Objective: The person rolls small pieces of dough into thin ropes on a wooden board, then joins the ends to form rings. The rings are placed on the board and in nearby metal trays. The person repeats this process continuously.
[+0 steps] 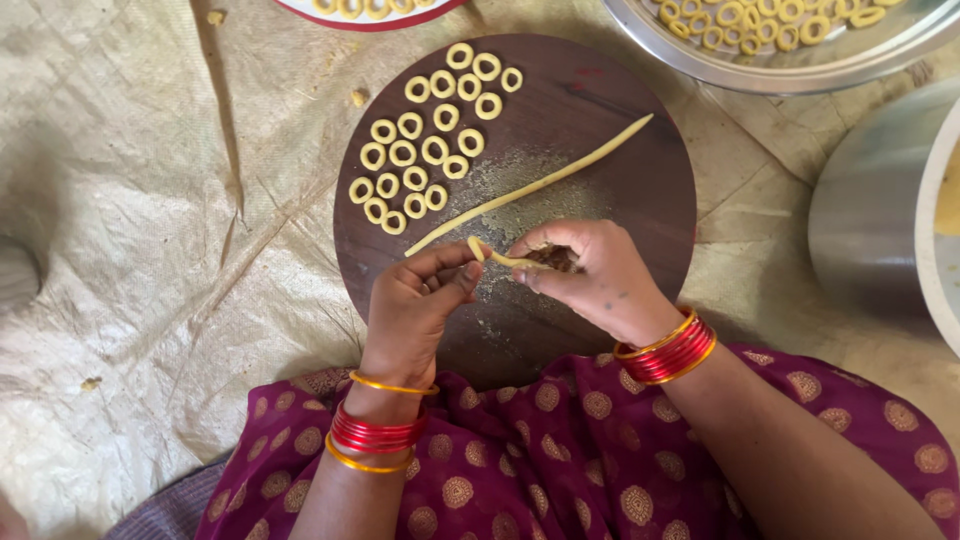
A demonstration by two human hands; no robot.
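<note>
1. The left hand (425, 290) pinches one end of a short dough strand (497, 258) between thumb and forefinger, fingers clenched on it.
2. The right hand (590, 275) grasps the other end of the same strand, its fingertips curled over it; the strand spans the small gap between the 2 hands, slightly curved.
3. Both hands hover just above the near half of a round dark wooden board (620, 190), over a patch dusted with fine crumbs.
4. Just beyond the hands, a long thin dough rope (530, 185) lies on the board, running diagonally from near the left thumb up toward the board's far right edge. Whether its near end touches the held strand cannot be told.
5. On the board's far left part sits a cluster of small dough rings (425, 150), laid flat and close together, many touching.
6. Each wrist carries red and gold bangles (668, 352); the person's lap is covered by maroon cloth with gold round motifs (560, 470).
7. The board rests on a pale crinkled sheet (150, 250), with a few dough crumbs scattered on it.
8. At the far right, a metal tray (800, 70) holds more rings; a steel vessel (870, 220) stands at the right edge, well apart from the hands.
9. A red-rimmed plate (370, 15) with rings shows at the top edge.
</note>
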